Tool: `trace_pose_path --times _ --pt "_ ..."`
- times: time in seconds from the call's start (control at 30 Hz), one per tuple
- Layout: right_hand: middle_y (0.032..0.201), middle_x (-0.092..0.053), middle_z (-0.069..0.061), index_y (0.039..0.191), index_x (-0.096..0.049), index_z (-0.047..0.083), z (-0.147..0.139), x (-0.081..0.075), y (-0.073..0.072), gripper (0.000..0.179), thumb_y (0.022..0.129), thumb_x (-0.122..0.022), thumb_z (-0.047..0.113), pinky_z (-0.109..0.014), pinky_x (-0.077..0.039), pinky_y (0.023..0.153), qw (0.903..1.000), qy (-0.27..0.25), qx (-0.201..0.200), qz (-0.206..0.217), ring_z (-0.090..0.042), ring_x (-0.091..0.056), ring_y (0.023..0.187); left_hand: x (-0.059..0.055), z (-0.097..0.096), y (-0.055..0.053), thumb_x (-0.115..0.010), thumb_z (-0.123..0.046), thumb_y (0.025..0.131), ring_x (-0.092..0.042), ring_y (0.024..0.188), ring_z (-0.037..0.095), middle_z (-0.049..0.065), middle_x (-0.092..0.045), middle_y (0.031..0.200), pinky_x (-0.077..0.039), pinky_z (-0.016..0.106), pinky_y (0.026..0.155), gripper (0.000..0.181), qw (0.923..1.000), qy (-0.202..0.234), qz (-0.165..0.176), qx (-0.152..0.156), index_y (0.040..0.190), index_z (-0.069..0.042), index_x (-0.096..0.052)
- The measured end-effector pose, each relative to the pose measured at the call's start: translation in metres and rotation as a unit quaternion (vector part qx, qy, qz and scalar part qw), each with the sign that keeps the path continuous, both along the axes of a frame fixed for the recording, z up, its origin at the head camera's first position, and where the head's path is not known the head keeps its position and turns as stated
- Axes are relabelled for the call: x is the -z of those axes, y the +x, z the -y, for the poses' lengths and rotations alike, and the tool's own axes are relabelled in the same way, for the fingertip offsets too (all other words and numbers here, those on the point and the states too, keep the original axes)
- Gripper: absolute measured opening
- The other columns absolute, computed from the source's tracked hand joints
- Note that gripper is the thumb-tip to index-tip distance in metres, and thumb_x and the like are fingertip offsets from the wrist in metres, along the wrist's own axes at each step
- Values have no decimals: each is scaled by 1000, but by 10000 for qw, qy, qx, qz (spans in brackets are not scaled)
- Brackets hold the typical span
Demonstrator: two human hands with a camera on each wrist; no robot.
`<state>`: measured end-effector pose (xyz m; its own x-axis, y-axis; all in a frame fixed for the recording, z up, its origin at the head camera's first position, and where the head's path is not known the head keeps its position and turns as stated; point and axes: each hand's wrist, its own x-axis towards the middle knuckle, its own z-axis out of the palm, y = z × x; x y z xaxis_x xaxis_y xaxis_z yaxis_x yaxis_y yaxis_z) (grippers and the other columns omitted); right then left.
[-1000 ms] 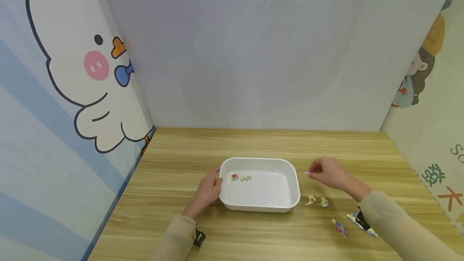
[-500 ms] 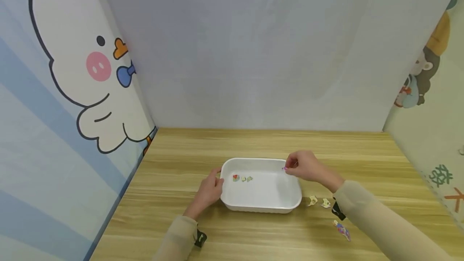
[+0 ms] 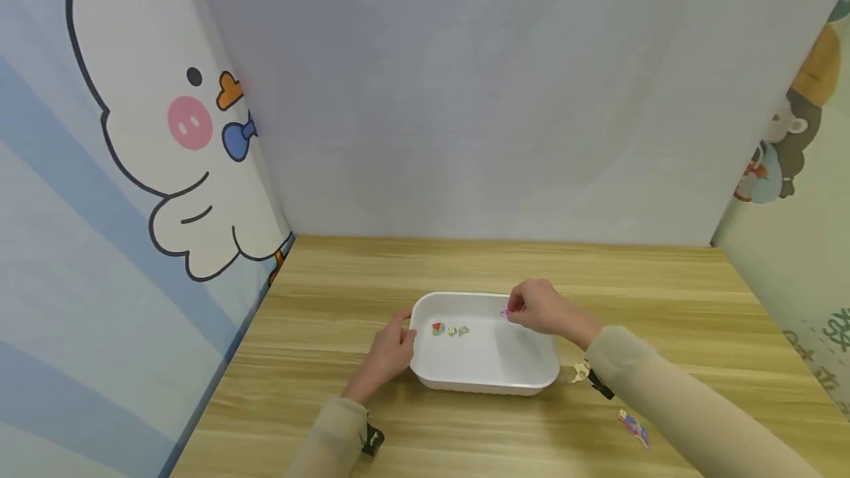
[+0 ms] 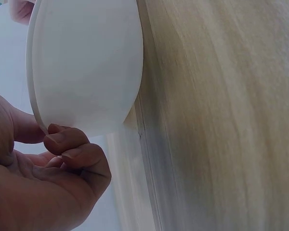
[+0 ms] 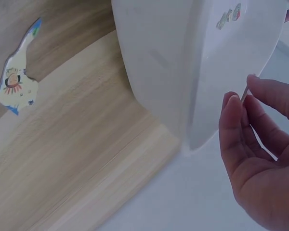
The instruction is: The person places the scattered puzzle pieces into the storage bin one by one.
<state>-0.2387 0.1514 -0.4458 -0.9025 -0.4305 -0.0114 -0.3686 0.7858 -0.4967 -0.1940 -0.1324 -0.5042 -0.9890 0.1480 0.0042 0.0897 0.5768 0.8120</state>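
Observation:
A white rectangular basin (image 3: 485,380) sits on the wooden table. My left hand (image 3: 392,349) grips its left rim; the left wrist view shows the thumb and curled fingers (image 4: 70,139) pinching the basin wall. Over the basin's back right part, my right hand (image 3: 541,307) pinches a small flat pink-purple piece (image 3: 505,313) between thumb and fingertips. In the right wrist view that piece (image 5: 245,91) is seen nearly edge-on. Inside the basin, towards the left, lie a red-green piece (image 3: 438,329) and two small pale pieces (image 3: 463,330).
Right of the basin, a pale yellow piece (image 3: 581,372) lies partly beside my wrist strap. Nearer me is an elongated blue-purple piece (image 3: 634,428). A cream piece with blue edges (image 5: 20,84) appears in the right wrist view. A grey-white curtain (image 3: 491,94) hangs behind the table.
My right hand has moved left with the pink-purple piece, from beside the basin to over its inside. My left hand keeps its grip on the rim. The view has shifted slightly.

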Motion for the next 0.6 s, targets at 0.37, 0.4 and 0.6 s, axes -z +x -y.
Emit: trace_pose_path --times 0.37,0.4,0.6 --pt "65 -59 1 74 -67 5 23 1 -7 7 78 -72 8 -24 -45 57 9998 167 55 57 -12 -52 62 1 1 0 -48 -7 94 -53 62 14 15 -63 79 -45 26 55 38 10000 28 -88 27 131 1 -45" --pt "65 -59 1 74 -67 5 25 1 -8 7 78 -72 8 -24 -44 57 9998 210 44 38 -12 -51 62 1 1 0 -48 -7 94 -53 62 14 15 -63 79 -45 26 55 38 10000 21 -83 34 131 1 -45" --pt "66 -59 0 75 -68 4 37 3 -11 7 79 -72 9 -25 -44 57 9991 394 147 74 -13 -52 63 2 2 0 -47 -8 94 -54 62 14 16 -64 80 -45 26 55 38 9999 68 -114 71 132 1 -45"
